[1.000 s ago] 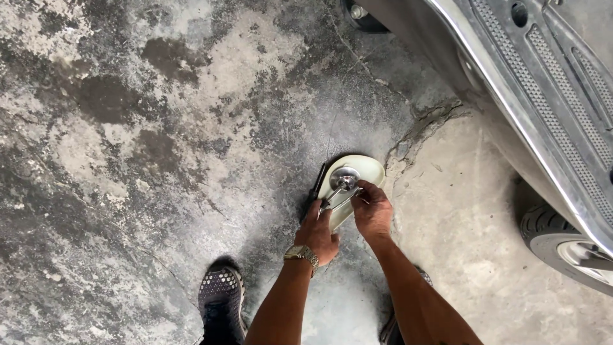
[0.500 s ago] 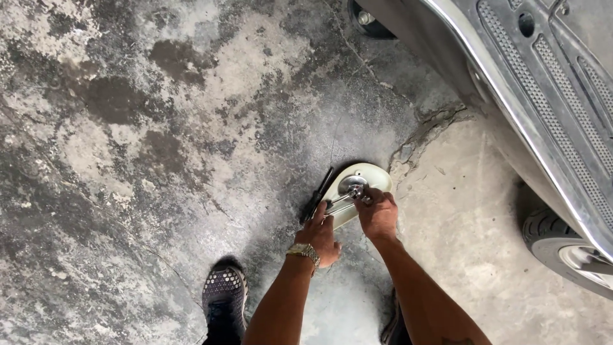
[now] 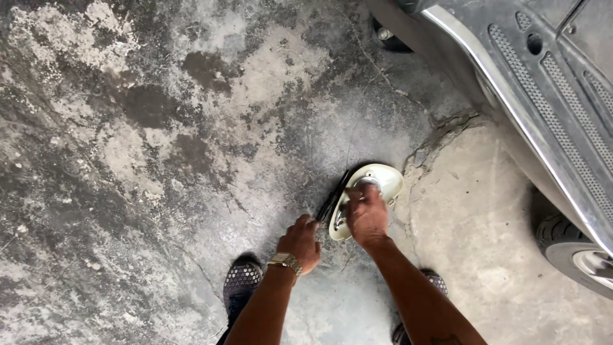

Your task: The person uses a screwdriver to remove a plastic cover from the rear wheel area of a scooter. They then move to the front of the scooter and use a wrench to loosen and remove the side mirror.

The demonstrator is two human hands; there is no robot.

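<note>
On the stained concrete floor point(image 3: 159, 160), the right hand point(image 3: 367, 217) clamps a cream oval cover point(image 3: 386, 179); left hand point(image 3: 301, 241) curled.

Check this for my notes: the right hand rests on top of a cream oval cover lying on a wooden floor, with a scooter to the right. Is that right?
Not quite. In the head view the right hand does rest on the cream oval cover, and the scooter stands to the right, but the floor is stained, cracked concrete, not wood.
</note>
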